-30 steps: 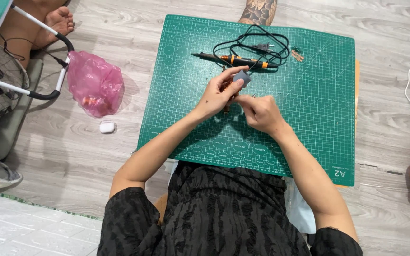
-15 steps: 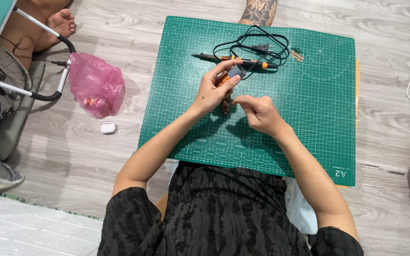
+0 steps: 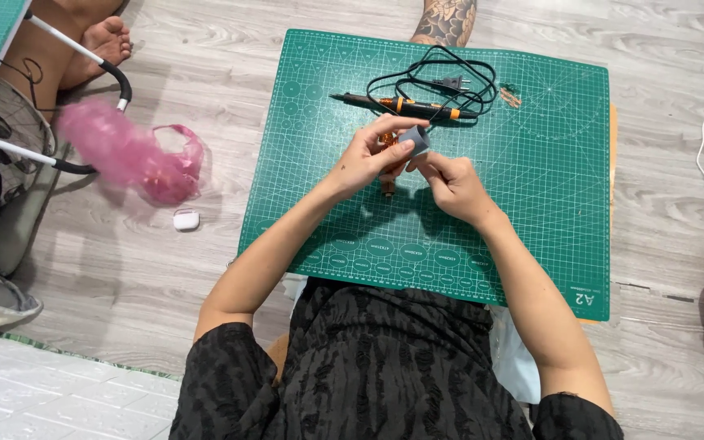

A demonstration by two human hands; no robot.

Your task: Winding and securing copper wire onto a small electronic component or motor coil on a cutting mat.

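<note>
Both hands work above the green mat point(image 3: 531, 204), which lies on the floor point(image 3: 165, 261). The left hand point(image 3: 366, 159) is closed around a small orange-brown part point(image 3: 390, 169), mostly hidden by the fingers. The right hand point(image 3: 452, 186) pinches a small grey block point(image 3: 414, 140). Beyond them lies a soldering iron point(image 3: 401, 104) with its black cord point(image 3: 450, 77) coiled. A blurred pink bag point(image 3: 136, 155) sits left of the mat, its contents indistinct.
</note>
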